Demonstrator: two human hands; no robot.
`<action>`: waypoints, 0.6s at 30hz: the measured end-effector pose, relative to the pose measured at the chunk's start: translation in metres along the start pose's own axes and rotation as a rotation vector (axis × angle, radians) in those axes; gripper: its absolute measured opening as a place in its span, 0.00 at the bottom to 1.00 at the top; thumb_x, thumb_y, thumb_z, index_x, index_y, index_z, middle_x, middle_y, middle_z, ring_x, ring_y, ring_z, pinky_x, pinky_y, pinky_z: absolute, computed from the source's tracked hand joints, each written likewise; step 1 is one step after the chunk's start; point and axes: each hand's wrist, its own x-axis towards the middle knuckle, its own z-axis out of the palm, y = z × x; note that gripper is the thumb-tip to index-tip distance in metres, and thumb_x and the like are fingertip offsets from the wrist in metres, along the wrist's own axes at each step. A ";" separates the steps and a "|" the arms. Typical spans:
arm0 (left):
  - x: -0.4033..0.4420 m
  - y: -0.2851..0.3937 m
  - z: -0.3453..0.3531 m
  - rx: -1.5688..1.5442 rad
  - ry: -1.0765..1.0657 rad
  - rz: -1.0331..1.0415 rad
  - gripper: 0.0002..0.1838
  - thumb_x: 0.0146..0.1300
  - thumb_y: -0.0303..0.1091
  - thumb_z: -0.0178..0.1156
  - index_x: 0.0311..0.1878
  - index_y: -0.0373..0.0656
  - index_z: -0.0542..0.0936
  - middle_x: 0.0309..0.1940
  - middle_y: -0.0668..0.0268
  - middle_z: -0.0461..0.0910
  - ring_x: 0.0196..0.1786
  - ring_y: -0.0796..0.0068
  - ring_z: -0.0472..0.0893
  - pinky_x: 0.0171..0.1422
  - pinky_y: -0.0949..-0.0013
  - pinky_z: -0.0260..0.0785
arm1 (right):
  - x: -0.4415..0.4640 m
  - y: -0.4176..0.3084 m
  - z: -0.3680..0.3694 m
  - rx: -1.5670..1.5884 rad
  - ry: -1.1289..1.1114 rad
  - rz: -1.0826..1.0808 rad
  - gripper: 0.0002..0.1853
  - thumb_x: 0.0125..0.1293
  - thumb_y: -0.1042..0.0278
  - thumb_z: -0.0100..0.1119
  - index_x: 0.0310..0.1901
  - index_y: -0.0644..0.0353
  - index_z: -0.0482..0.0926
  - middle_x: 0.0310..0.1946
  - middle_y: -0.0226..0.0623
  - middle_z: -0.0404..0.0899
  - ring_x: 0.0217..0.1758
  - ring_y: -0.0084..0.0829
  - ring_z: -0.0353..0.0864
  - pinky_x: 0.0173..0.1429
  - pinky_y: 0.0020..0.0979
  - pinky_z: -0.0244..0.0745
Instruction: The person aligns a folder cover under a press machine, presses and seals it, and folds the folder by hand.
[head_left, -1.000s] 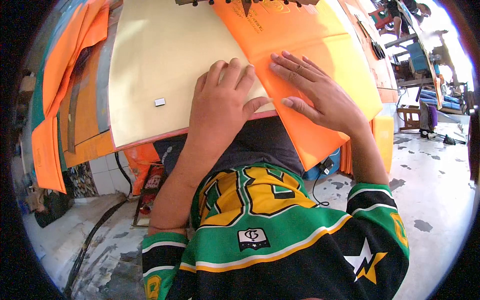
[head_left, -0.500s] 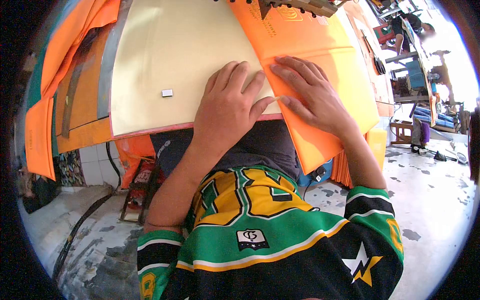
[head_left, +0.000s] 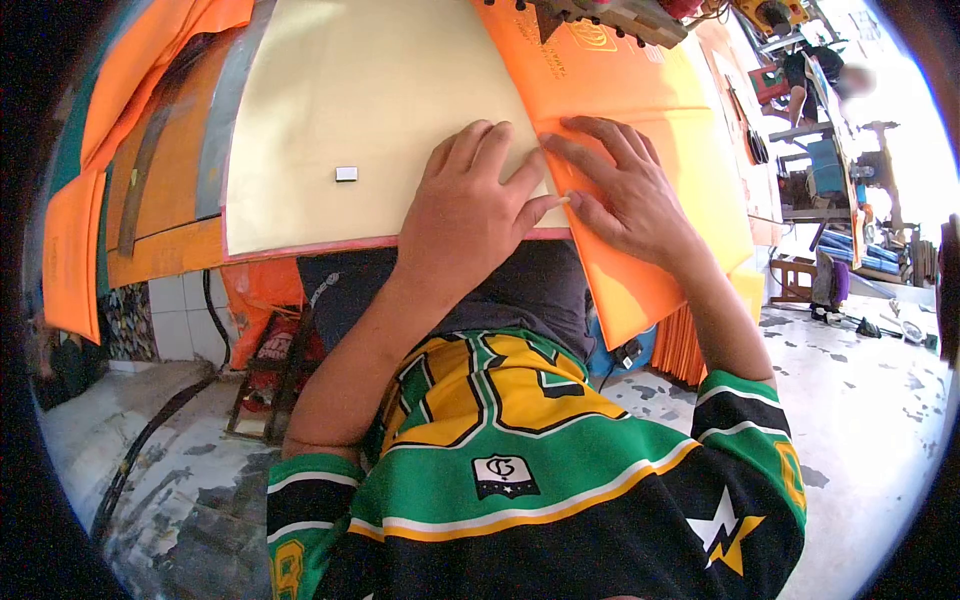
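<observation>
My left hand (head_left: pixel 465 205) lies palm down on a large cream sheet (head_left: pixel 330 90), its thumb stretched toward the edge of an orange plastic cover (head_left: pixel 700 150). On that cover rests my right hand (head_left: pixel 632 200), fingers spread, with its thumb and index finger along the cover's left edge. The two thumb tips almost meet there; whether they touch is hard to tell. Gold lettering marks the far part of the cover. A small white block (head_left: pixel 346 174) with dark sides sits on the cream sheet, left of my left hand.
Folded orange covers (head_left: pixel 72 250) hang over the table's left side. Dark metal machinery (head_left: pixel 620 18) juts in at the far edge. Black-handled scissors (head_left: pixel 752 135) lie on the right. More orange covers (head_left: pixel 682 340) are stacked below the table. Another person (head_left: pixel 805 75) is in the right background.
The view has shifted slightly. My hands stay at the cover's edge, and my right fingers have shifted a little on it. The white block stays on the sheet.
</observation>
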 end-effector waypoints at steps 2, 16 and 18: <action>0.000 0.000 0.001 0.029 0.045 0.015 0.26 0.75 0.56 0.67 0.65 0.48 0.86 0.62 0.55 0.80 0.73 0.53 0.78 0.76 0.49 0.73 | 0.001 0.000 -0.001 -0.009 -0.005 -0.009 0.33 0.76 0.48 0.59 0.80 0.47 0.78 0.80 0.47 0.72 0.84 0.54 0.69 0.87 0.55 0.62; -0.001 0.001 0.001 0.017 0.042 -0.006 0.25 0.74 0.55 0.68 0.63 0.47 0.86 0.64 0.54 0.80 0.73 0.52 0.78 0.78 0.48 0.72 | 0.006 0.017 -0.005 0.043 -0.015 -0.076 0.29 0.80 0.47 0.58 0.78 0.45 0.81 0.77 0.45 0.76 0.80 0.53 0.73 0.85 0.55 0.65; -0.001 0.001 0.001 -0.004 0.018 -0.017 0.26 0.74 0.55 0.68 0.65 0.48 0.86 0.66 0.52 0.79 0.74 0.49 0.77 0.79 0.46 0.71 | 0.008 0.016 -0.006 0.030 -0.014 -0.080 0.29 0.80 0.47 0.58 0.78 0.43 0.81 0.77 0.44 0.76 0.80 0.53 0.73 0.84 0.56 0.65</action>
